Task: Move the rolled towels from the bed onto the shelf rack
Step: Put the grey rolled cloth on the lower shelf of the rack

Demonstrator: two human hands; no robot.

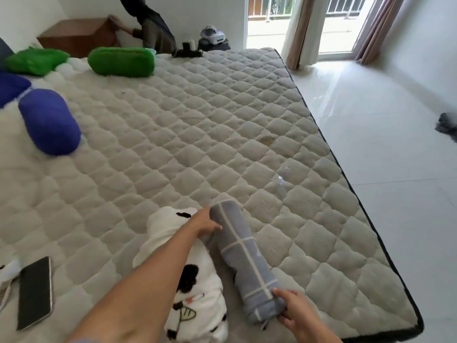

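Note:
A grey-blue rolled towel (243, 256) with white lines lies on the quilted mattress (197, 134) near its front edge. My left hand (204, 224) grips the roll's far end and my right hand (295, 310) grips its near end. A white rolled towel with black patches (195, 290) lies just left of it, partly under my left forearm. Farther off on the left lie a blue roll (49, 121), a second blue roll (11, 86) and two green rolls (121, 61) (37, 60). No shelf rack is in view.
A black phone (34, 292) lies on the mattress at the lower left. A brown cabinet (79, 35) stands behind the bed, with a person (153, 28) beside it. White tiled floor (385, 134) runs along the right, with curtains and a glass door beyond.

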